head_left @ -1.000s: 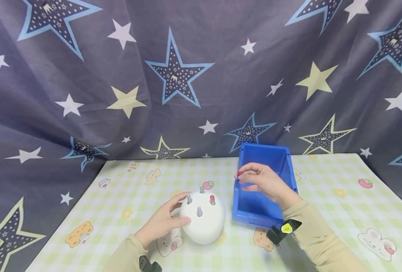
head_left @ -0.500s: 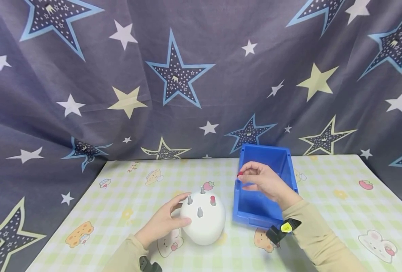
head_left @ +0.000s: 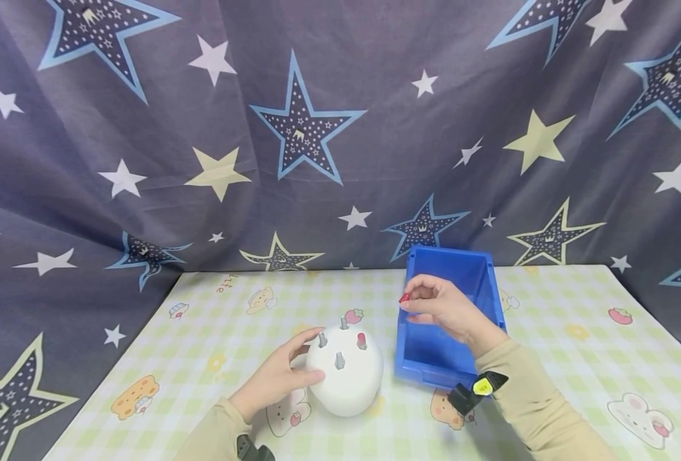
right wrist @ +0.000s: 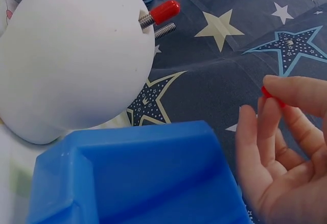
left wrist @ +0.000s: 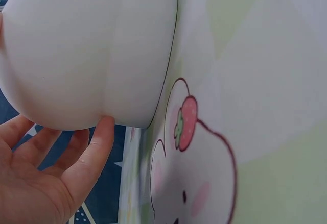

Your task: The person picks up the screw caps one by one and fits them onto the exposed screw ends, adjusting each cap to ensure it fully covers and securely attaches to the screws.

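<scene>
A rounded white dome stands on the tablecloth, with several grey threaded studs sticking up from its top. One stud, on the right, wears a red cap. My left hand holds the dome's left side, thumb in front and fingers behind; in the left wrist view its fingertips touch the white wall. Over the left rim of a blue bin, my right hand pinches another small red cap between thumb and fingers. Most of that cap is hidden by the fingertips.
A checked tablecloth with cartoon prints covers the table. Behind it hangs a dark curtain with stars. The bin sits close to the dome's right side, its walls rising between the right forearm and the curtain.
The right fingers have shifted slightly around the pinched red cap, turning it a little. My left hand and the dome stay in place; the view has tilted slightly.
</scene>
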A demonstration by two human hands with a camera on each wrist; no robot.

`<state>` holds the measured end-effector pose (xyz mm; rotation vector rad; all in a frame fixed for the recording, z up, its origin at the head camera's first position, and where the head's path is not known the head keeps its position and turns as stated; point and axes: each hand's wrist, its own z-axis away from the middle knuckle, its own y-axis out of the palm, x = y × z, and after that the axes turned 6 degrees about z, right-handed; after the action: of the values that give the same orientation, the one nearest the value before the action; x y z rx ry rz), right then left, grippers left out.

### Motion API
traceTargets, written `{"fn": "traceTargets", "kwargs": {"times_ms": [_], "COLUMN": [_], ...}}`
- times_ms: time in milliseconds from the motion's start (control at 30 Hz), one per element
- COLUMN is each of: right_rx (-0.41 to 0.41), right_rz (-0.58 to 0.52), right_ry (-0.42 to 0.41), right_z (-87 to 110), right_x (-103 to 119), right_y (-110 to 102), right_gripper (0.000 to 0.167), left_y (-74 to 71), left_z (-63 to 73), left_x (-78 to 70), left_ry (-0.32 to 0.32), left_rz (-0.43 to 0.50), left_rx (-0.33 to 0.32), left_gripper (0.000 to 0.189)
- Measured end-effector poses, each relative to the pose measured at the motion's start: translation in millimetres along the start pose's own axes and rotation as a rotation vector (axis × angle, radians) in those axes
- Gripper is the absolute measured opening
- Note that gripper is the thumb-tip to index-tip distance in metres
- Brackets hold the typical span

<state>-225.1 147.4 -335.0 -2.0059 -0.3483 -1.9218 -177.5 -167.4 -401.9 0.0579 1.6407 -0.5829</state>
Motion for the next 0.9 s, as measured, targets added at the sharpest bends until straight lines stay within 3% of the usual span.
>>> {"fn": "traceTargets", "kwargs": {"times_ms": [533,900], "right_rx": [0.004,0.003], "right_rz": [-0.007,0.061], "right_ry": [-0.019,-0.018], "right_z": [-2.3,-3.8], "right_x": [4.5,14.4], "right_y": [6.1,6.4], "right_gripper": [0.017,0.013], "left_y": [0.1,-0.8], "left_z": [-0.4,-0.8], "left_x": [0.9,-1.3], "left_ry": [-0.013,-0.016], "left_rz": [0.035,0.025], "left_rx": [0.009,0.014], "left_gripper": [0.071,0.071]}}
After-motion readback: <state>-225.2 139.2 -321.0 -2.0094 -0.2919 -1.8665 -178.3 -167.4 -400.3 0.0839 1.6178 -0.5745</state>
